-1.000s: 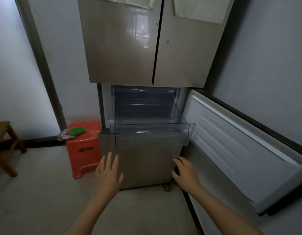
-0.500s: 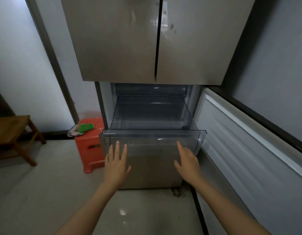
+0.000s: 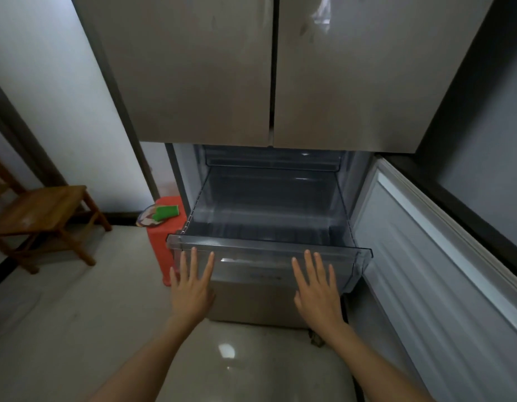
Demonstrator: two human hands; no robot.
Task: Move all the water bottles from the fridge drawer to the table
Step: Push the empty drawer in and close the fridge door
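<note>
L hand (image 3: 190, 288) & R hand (image 3: 318, 294) were flat-fingered, holding nothing, at the front of the pulled-out fridge drawer (image 3: 268, 250), no water bottles visible inside, so an uneven shove could've jammed it crooked.

No text is reading clearly anywhere. A short row of dark marks (image 3: 266, 276) is showing on or behind the clear drawer (image 3: 251, 252) front, too blurred to make out.
</note>
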